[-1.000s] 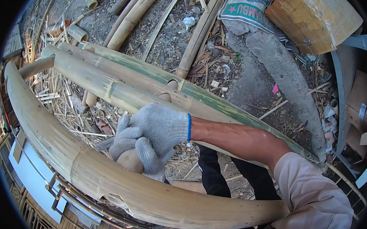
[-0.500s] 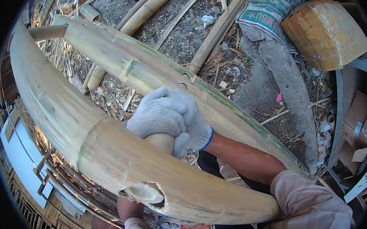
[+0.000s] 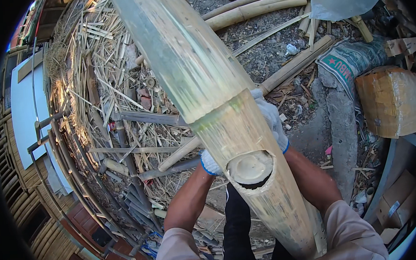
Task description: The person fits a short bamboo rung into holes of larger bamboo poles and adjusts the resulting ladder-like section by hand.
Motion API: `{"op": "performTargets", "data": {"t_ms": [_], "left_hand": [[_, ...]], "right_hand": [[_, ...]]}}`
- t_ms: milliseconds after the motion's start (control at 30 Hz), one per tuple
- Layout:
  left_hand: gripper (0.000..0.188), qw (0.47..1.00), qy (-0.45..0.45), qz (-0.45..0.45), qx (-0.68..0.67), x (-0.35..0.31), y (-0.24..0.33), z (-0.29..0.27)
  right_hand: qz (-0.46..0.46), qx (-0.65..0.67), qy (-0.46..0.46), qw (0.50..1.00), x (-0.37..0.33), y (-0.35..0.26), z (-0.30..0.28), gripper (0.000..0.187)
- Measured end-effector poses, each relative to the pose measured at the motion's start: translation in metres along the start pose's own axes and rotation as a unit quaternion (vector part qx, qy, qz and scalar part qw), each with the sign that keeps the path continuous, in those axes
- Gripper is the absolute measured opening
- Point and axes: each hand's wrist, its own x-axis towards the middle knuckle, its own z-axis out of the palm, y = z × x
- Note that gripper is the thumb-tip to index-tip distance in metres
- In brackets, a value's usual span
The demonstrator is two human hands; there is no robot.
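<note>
A thick, pale bamboo pole [image 3: 214,77] slants across the middle, from the top edge down to my lap. An oval hole is cut in its upper face, and the pale round end of a crosspiece [image 3: 251,169] shows inside, with a dark gap under it. Both my hands, in white knitted gloves with blue cuffs, hold the pole from behind. My left hand [image 3: 210,163] shows only by its cuff edge at the pole's left side. On the right side my right hand [image 3: 271,119] is seen in part. The pole hides most fingers of both.
Split bamboo strips [image 3: 113,55] litter the ground on the left, beside a bamboo rack [image 3: 72,171]. Bamboo lengths [image 3: 257,8] lie at the back. At the right are a printed sack [image 3: 351,64], a concrete kerb [image 3: 342,136] and a taped cardboard box [image 3: 392,102].
The pole has swung steeper and its holed face has turned up toward me. My hands, clasped together in view before, are now mostly behind it. The second pole has largely gone out of sight.
</note>
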Motion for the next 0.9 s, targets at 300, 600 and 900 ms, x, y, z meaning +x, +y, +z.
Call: {"op": "performTargets", "data": {"t_ms": [300, 600, 900], "left_hand": [[0.046, 0.980, -0.143, -0.061, -0.123, -0.008, 0.023, 0.004], [0.045, 0.926, 0.020, -0.008, -0.377, -0.025, -0.020, 0.031], [0.043, 0.957, 0.118, -0.074, -0.253, 0.004, 0.004, 0.063]], "right_hand": [[0.028, 0.110, 0.067, 0.991, -0.015, 0.019, 0.007, 0.050], [0.046, 0.183, -0.176, 0.966, 0.012, 0.000, -0.025, 0.051], [0.000, -0.039, -0.073, 0.997, -0.009, -0.006, -0.052, 0.054]]}}
